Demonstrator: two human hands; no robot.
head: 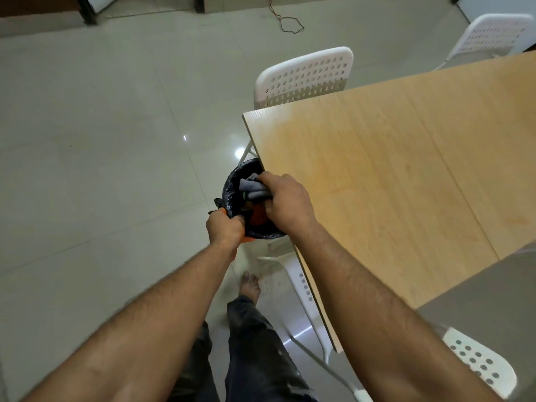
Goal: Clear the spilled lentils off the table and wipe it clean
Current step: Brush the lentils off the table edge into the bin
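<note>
A small orange bin lined with a black bag (232,184) is held up against the left edge of the wooden table (391,169). My left hand (224,229) grips the bin's near rim and the bag. My right hand (285,203) is closed on a grey cloth (252,188), bunched at the table edge over the bin's mouth. Something reddish-orange lies inside the bin, partly hidden by my right hand. I see no loose lentils on the tabletop; a faint orange tint marks parts of its surface.
White perforated chairs stand at the table's far end (304,76), far right (499,36), under the near edge (304,285) and at bottom right (478,364). My bare foot (251,285) is on the glossy tiled floor (101,140). A thin cable (287,21) lies on the floor far back.
</note>
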